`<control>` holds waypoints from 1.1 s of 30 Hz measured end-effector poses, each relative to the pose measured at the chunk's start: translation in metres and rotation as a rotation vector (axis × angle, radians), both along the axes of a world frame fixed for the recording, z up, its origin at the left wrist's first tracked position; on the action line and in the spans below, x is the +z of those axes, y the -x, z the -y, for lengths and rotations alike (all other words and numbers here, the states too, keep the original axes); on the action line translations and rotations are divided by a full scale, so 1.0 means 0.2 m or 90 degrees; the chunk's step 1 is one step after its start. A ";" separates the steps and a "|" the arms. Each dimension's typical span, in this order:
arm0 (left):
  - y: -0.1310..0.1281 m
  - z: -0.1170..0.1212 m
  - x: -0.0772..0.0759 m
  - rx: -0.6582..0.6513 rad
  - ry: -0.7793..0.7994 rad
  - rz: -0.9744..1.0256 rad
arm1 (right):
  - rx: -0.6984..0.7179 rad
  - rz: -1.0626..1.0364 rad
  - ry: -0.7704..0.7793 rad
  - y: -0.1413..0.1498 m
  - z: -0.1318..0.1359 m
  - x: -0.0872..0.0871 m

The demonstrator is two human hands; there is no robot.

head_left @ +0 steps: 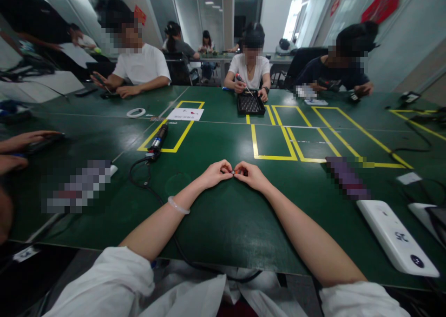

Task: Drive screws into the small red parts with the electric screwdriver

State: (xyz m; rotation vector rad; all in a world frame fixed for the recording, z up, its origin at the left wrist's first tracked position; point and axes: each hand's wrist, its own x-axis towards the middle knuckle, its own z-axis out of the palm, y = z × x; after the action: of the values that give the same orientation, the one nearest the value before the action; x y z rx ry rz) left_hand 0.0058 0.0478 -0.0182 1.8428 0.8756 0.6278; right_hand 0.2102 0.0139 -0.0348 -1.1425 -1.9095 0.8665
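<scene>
My left hand (216, 174) and my right hand (252, 175) meet above the green table (223, 224), fingertips almost touching. Both are closed in a pinch. Between them shows a tiny metallic piece (233, 173), with a bit of orange at the right fingertips; its kind is too small to make out. A pale bangle (178, 205) circles my left wrist. To the left of my hands lies a black cylindrical tool (158, 139) with a blue band, its cable (153, 191) running toward the table's front edge.
Yellow tape (275, 157) marks rectangles on the table. A white power bank (397, 238) and a blurred phone-like thing (346, 177) lie at right. Across the table, a person holds a screwdriver over a black tray (250, 104). A white cable coil (135, 113) and paper sheet (185, 114) lie left.
</scene>
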 end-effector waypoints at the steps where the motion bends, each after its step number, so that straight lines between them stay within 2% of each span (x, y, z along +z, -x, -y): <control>1: 0.00 0.00 0.00 -0.001 -0.002 -0.001 | 0.001 -0.001 -0.002 0.00 0.00 0.00; 7: 0.00 0.00 0.00 -0.004 -0.009 -0.008 | 0.010 -0.002 0.002 0.00 0.00 0.01; 16: 0.00 0.01 0.05 0.021 0.006 -0.015 | 0.003 -0.025 0.006 -0.01 0.00 0.00; 19: 0.02 0.00 0.06 0.024 0.038 -0.018 | 0.000 -0.027 0.011 -0.01 0.00 0.00; 22: 0.07 -0.03 0.08 0.025 0.014 -0.037 | -0.003 -0.026 0.017 0.00 0.00 0.00; 25: 0.19 -0.10 0.12 0.046 -0.056 -0.090 | -0.001 -0.029 0.023 0.00 0.00 0.01; 27: 0.32 -0.16 0.14 0.084 -0.118 -0.164 | 0.002 -0.029 0.025 0.00 0.00 0.01; 29: 0.48 -0.24 0.17 0.150 -0.203 -0.274 | 0.001 -0.027 0.025 0.00 0.00 0.01; 31: 0.66 -0.31 0.20 0.252 -0.307 -0.399 | 0.001 -0.029 0.024 0.00 0.00 0.01; 33: 0.83 -0.38 0.21 0.363 -0.343 -0.510 | 0.001 -0.033 0.025 0.00 0.00 0.01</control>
State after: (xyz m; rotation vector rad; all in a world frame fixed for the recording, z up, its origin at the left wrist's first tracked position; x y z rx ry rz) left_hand -0.1607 0.1233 0.0238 2.3867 1.9558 0.4791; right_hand 0.2100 0.0134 -0.0327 -1.1304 -1.8597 0.9290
